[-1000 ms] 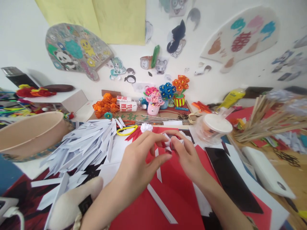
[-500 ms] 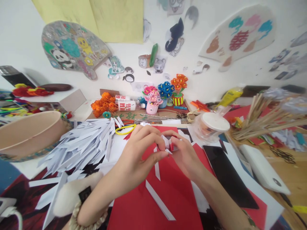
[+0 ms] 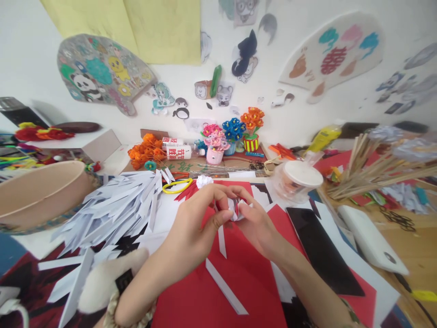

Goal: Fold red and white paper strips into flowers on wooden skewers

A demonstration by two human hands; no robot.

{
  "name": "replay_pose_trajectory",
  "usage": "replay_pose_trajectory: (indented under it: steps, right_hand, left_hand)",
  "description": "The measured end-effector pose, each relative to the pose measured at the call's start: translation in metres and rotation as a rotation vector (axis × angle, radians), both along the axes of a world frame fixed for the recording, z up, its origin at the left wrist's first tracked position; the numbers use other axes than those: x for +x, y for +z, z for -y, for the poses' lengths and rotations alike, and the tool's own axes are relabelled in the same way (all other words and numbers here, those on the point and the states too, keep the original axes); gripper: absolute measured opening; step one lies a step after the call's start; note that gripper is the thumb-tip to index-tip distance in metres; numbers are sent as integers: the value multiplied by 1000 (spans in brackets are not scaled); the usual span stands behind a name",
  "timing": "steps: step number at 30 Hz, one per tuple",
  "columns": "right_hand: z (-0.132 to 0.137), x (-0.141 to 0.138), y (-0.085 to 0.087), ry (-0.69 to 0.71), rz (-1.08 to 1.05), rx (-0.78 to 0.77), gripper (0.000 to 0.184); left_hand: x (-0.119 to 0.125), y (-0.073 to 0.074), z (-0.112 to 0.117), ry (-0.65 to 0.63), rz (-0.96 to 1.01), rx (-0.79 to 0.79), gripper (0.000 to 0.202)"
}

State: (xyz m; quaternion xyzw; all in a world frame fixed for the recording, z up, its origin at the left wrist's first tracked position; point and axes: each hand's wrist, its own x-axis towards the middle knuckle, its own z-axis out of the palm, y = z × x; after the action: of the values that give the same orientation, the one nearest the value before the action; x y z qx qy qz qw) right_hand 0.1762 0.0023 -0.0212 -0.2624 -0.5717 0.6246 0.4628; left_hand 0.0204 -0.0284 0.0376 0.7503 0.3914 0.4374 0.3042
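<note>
Left hand (image 3: pixel 194 228) and right hand (image 3: pixel 254 223) both pinch the paper bud (image 3: pixel 235 208). Its strip (image 3: pixel 222 239) hangs unwound, so I'd call it roughly midway.

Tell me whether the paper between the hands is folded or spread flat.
Folded: the paper piece shows creased white-and-red layers bunched compactly, pinched between the left hand and right hand over the red sheet.

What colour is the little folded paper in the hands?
White with some red. The folded paper shows best in the head view.
</note>
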Motion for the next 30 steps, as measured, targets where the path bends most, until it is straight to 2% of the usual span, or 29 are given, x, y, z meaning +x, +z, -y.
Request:
replay_pose_trajectory:
  steps: [3, 6, 8, 10, 13, 20, 24, 30]
  right_hand:
    - [-1, 2, 2, -151, 92, 150, 33]
    - [1, 5, 9, -440, 210, 408, 45]
    - [4, 7, 16, -581, 269, 589, 37]
    - [8, 9, 21, -571, 339, 702, 18]
    - [11, 9, 24, -535, 409, 722, 5]
    - [13, 5, 23, -631, 492, 827, 13]
    - [14, 5, 20, -704, 518, 888, 18]
    - [18, 6, 15, -769, 600, 1088, 31]
  left_hand:
    - [0, -5, 0, 77, -76, 118, 14]
    - [0, -7, 1, 161, -152, 256, 17]
    - [1, -8, 2, 203, -234, 331, 17]
    - [2, -10, 3, 232, -322, 384, 16]
    - [2, -13, 3, 267, -384, 439, 12]
    - [1, -19, 3, 294, -477, 487, 8]
    - [3, -17, 3, 304, -342, 422, 11]
    - [5, -14, 3, 355, -189, 337, 12]
